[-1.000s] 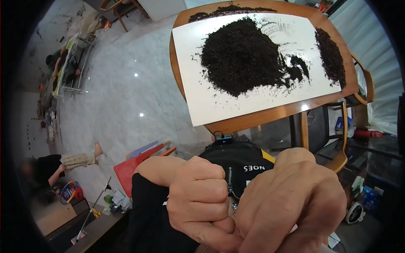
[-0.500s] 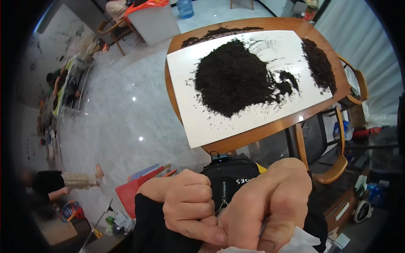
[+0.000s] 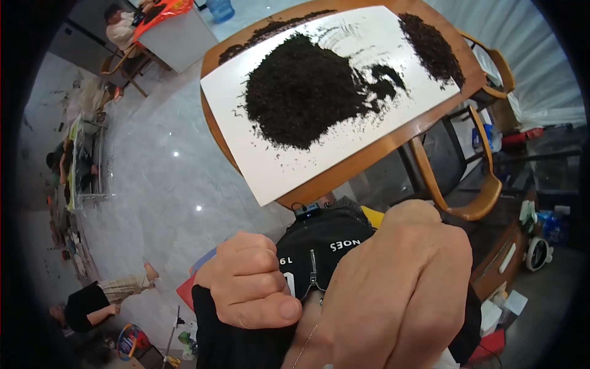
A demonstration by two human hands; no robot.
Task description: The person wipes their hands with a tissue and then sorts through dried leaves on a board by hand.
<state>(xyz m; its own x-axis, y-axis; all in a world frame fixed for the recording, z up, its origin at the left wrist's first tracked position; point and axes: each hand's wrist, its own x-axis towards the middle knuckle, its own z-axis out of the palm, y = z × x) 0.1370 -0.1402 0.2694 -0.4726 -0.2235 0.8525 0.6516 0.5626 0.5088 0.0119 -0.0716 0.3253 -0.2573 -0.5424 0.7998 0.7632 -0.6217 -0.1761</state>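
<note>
Close to my chest, my left hand (image 3: 246,280) is closed in a fist, its thumb pressed along the curled fingers. Whatever it may hold is hidden. My right hand (image 3: 402,289) shows its back, larger and nearer the camera, with the fingers bent down out of sight. A bit of white thin material (image 3: 450,359) pokes out below it; I cannot tell whether the fingers hold it. Between the hands are a black top (image 3: 326,243) with a zip (image 3: 313,267) and a thin necklace chain (image 3: 305,345).
Ahead, a wooden table (image 3: 369,157) carries a white board (image 3: 270,178) with a dark shredded heap (image 3: 301,92); more dark shreds (image 3: 432,49) lie at its right. A wooden-armed chair (image 3: 485,197) stands right. People sit at the far left, one (image 3: 120,31) beside an orange-covered surface (image 3: 165,17).
My hands, close together before, are now apart, the left one further left. The right hand has turned to show more of its back. The table sits higher and further left in view.
</note>
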